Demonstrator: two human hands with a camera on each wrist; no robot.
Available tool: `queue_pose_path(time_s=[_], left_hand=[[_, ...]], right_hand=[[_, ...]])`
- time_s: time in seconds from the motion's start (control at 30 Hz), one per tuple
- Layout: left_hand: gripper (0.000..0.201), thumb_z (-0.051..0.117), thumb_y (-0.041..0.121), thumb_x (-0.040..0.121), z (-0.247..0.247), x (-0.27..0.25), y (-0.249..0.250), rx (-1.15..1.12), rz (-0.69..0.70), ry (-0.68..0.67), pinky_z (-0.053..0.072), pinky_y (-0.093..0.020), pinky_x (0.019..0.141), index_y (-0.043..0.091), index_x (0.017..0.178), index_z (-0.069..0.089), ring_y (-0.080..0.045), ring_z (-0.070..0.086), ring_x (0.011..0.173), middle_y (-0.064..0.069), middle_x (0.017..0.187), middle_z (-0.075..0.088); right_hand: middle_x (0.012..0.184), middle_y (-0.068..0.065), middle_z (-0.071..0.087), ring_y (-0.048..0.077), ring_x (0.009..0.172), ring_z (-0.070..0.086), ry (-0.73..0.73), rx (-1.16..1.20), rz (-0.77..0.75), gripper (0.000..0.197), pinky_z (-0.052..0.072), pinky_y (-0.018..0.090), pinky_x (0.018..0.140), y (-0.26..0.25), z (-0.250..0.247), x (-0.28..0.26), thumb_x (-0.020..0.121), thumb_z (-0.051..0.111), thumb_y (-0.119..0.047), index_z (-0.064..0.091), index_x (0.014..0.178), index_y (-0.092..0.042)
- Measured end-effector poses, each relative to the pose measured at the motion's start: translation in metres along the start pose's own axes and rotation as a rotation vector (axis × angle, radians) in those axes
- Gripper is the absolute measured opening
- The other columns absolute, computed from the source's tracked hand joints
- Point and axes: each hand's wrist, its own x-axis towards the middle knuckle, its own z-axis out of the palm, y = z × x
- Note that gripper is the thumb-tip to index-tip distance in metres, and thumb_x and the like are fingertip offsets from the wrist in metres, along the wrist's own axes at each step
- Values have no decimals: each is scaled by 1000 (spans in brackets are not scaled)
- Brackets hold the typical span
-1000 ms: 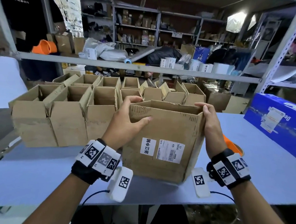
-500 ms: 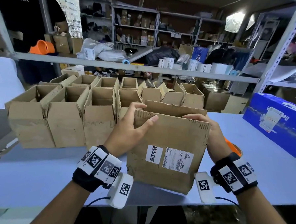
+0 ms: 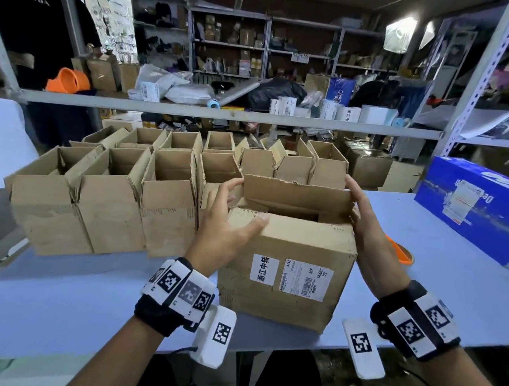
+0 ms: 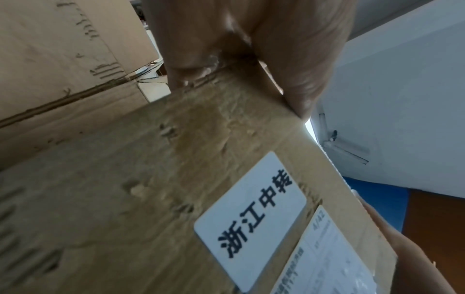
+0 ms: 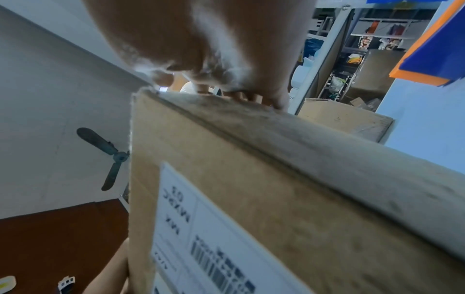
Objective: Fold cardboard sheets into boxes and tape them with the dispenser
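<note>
A cardboard box (image 3: 284,271) stands on the pale table (image 3: 65,295) right in front of the person, at the centre of the head view, its labelled side facing them. Its near flap (image 3: 298,227) is folded flat over the top, and the far flap (image 3: 297,195) stands tilted up behind it, with a dark gap between the two.

The left hand (image 3: 227,229) sits at the box's 9 o'clock side: the thumb lies along the near flap's edge and the straight fingers reach to the far flap's left end. The right hand (image 3: 363,225) is at the 3 o'clock side, fingers straight, flat against the far flap's right end. Neither hand curls round anything.

Open boxes (image 3: 111,209) stand in rows at 10 to 12 o'clock, just beside the left hand. An orange dispenser (image 3: 397,253) peeks out behind the right wrist at 3 o'clock. A blue carton (image 3: 470,210) lies at 2 o'clock, well apart.
</note>
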Motion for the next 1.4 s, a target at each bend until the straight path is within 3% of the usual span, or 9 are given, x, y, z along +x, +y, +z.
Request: queue_pose_path(time_s=[0.13,0.27,0.37,0.53,0.67,0.8,1.0,1.2,1.4], left_hand=[[85,76,45,77,-2,-3,0,-79,-1,-67,30,-37,115,61,143,25,-6,37,140,11,150,39],[39,66,50,80,0,-3,1,55,17,-144,29,-36,116,60,117,61,-4,34,142,8,157,36],[26,66,40,85,3,-4,-1,30,6,-147,26,-26,111,55,106,70,-3,32,143,5,158,36],[30,64,22,93,7,-1,2,19,-5,-128,22,-23,112,44,110,74,-1,30,143,5,155,39],[33,59,34,87,17,2,7,42,-40,-131,19,-34,120,44,116,71,-7,26,146,5,159,31],[36,62,42,82,29,7,6,23,-71,-139,18,-38,123,46,117,69,-10,23,148,2,162,27],[40,64,52,77,37,8,-4,3,-37,-92,30,-40,118,42,115,71,-9,38,140,5,143,52],[40,63,51,75,36,11,-5,0,-33,-111,34,-28,113,44,113,71,-2,46,126,7,136,54],[37,66,51,76,35,10,-7,-17,-34,-100,37,-27,111,45,112,72,1,49,122,8,129,57]], right_hand=[[147,-20,53,3,140,46,-48,-162,-32,55,36,49,119,4,-1,-12,86,66,-58,55,137,-41],[151,-28,45,-2,146,35,26,-175,-4,32,28,49,123,7,-2,-23,91,63,-42,74,118,-32],[142,-17,59,-6,144,34,74,-136,-2,24,26,49,123,6,-1,-26,97,61,-28,78,114,-29],[129,-10,71,-2,141,43,114,-44,19,26,30,47,123,4,2,-23,101,57,-15,80,110,-22],[128,-8,71,-2,138,46,175,-12,36,27,34,43,121,0,-4,-7,101,56,-12,82,106,-20],[126,-6,70,11,134,55,240,18,85,22,40,47,118,1,-16,11,98,62,-11,82,104,-17],[112,-3,78,14,125,63,321,48,94,13,45,47,113,11,-21,13,93,71,-11,81,101,-12],[143,0,61,-3,132,50,275,-65,63,20,40,29,114,14,-13,6,92,72,-19,81,110,-23],[140,-9,62,2,137,48,233,-85,53,21,38,32,116,13,-17,3,92,72,-23,81,110,-27]])
